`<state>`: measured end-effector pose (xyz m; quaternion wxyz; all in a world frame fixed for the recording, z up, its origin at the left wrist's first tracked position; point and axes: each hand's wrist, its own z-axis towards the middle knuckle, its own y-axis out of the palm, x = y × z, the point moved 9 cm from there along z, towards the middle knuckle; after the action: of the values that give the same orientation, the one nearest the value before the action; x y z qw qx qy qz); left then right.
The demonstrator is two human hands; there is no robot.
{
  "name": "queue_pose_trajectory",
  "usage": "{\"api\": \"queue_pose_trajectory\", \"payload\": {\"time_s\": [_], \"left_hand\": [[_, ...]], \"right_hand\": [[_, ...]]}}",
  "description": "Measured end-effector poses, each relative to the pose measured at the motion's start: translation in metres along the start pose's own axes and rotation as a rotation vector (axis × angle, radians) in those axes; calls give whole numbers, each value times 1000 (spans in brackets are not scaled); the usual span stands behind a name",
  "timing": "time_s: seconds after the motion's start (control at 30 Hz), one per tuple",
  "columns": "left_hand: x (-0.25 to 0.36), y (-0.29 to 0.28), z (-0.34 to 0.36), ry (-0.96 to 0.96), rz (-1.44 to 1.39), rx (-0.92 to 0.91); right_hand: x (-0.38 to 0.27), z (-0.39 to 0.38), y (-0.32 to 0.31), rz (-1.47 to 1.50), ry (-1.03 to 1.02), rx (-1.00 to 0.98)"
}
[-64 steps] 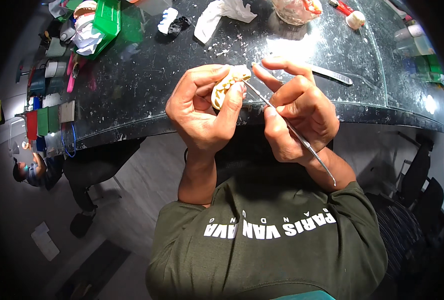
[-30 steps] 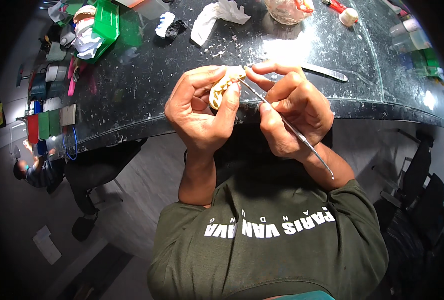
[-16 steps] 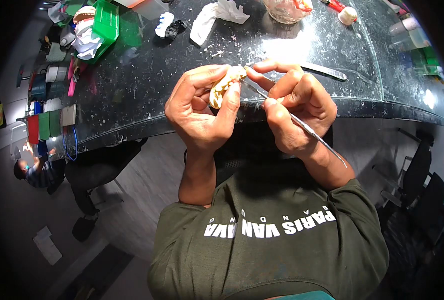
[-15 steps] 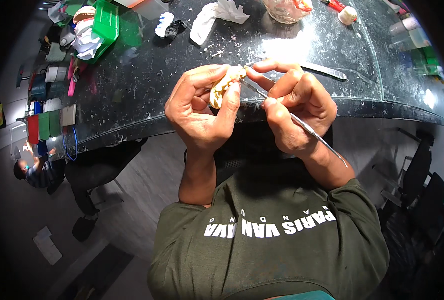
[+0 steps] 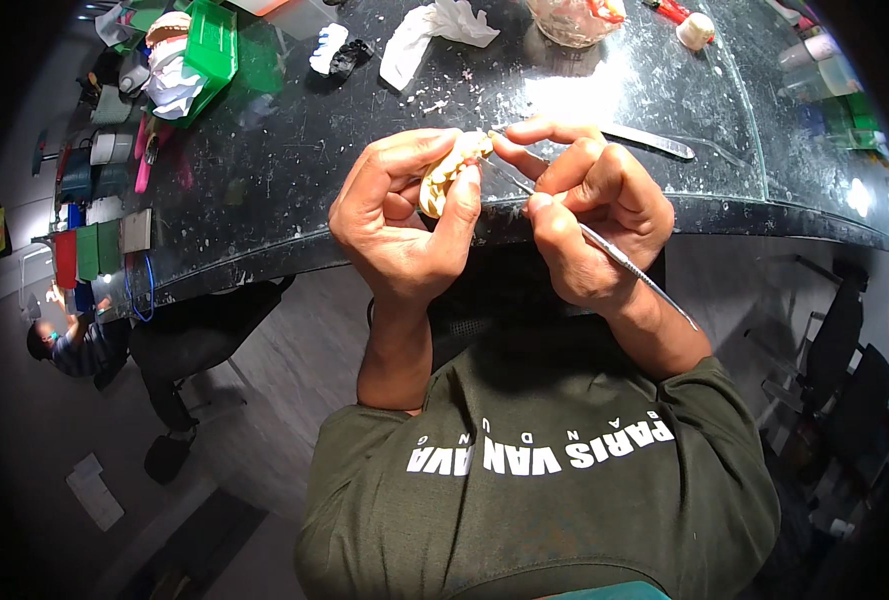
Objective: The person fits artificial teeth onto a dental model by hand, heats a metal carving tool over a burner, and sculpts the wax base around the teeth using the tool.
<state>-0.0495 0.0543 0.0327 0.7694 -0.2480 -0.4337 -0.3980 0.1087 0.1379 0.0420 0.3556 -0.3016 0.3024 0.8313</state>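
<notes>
My left hand [image 5: 405, 220] is closed around a small yellowish dental model [image 5: 439, 188], pinching it between thumb and fingers above the bench's near edge. Tooth shapes and a pinkish patch show on the model; the rest of it is hidden by my fingers. A slim metal dental carver [image 5: 613, 252] with a textured handle lies in my right hand [image 5: 610, 215], gripped like a pen. Its thin working end reaches the pink patch by my left thumb, though I cannot make out whether it touches. My right index finger is stretched close to the model's top.
On the dark, scuffed bench [image 5: 305, 180] lie a metal knife-like tool [image 5: 655, 142], crumpled white tissue [image 5: 415, 45] and a messy bowl [image 5: 570, 22]. A green box [image 5: 213, 50] with tooth models stands at left. Another person [image 5: 75, 345] sits far left; chairs [image 5: 835, 330] stand right.
Both hands and the model stay almost in place. The carver's thin shank near the model has turned slightly between my right fingers.
</notes>
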Motion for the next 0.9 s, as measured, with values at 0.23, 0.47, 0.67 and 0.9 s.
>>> {"api": "queue_pose_trajectory", "payload": {"time_s": [0.23,0.47,0.67,0.9], "left_hand": [[-1,-1,0,3,1,4],[-1,-1,0,17,-9,3],[0,-1,0,10,-3,-8],[1,0,0,9,2,1]], "right_hand": [[-1,0,2,-7,-1,2],[-2,1,2,-21,-20,-12],[-2,1,2,-21,-20,-13],[-3,-1,0,-3,-21,-1]]}}
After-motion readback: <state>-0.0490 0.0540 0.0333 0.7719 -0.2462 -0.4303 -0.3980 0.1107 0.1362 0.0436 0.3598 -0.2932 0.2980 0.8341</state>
